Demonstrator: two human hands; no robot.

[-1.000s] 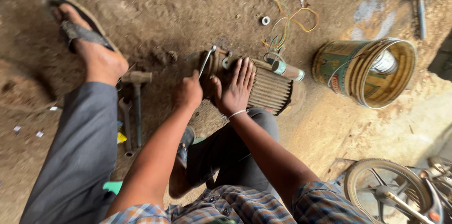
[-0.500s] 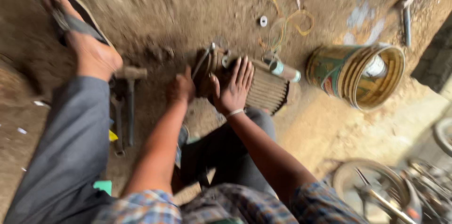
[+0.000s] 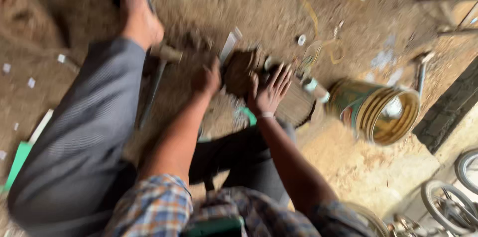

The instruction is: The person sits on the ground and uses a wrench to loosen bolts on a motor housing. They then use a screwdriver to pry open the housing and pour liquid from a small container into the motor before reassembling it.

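Note:
A ribbed, round motor body [image 3: 298,110] lies on its side on the dirt floor in front of me, its dark end cover [image 3: 238,71] facing left. My left hand [image 3: 206,78] is closed in a fist at that end cover, around a flat light metal tool [image 3: 229,45] that sticks up and away from the hand. My right hand [image 3: 269,90] lies flat on top of the motor with its fingers spread, next to the end cover. The whole picture is motion-blurred, so the tool's tip is not sharp.
A hammer [image 3: 158,70] lies beside my left leg [image 3: 94,132], whose sandalled foot [image 3: 138,15] is stretched out ahead. An open tin can [image 3: 379,113] lies on its side at the right. Yellow wire [image 3: 323,50], a white ring [image 3: 301,39] and bicycle wheels [image 3: 443,207] are nearby.
The view has swung and tilted to the right and become blurred. Both hands stay at the motor, left fist at the end cover, right palm on top.

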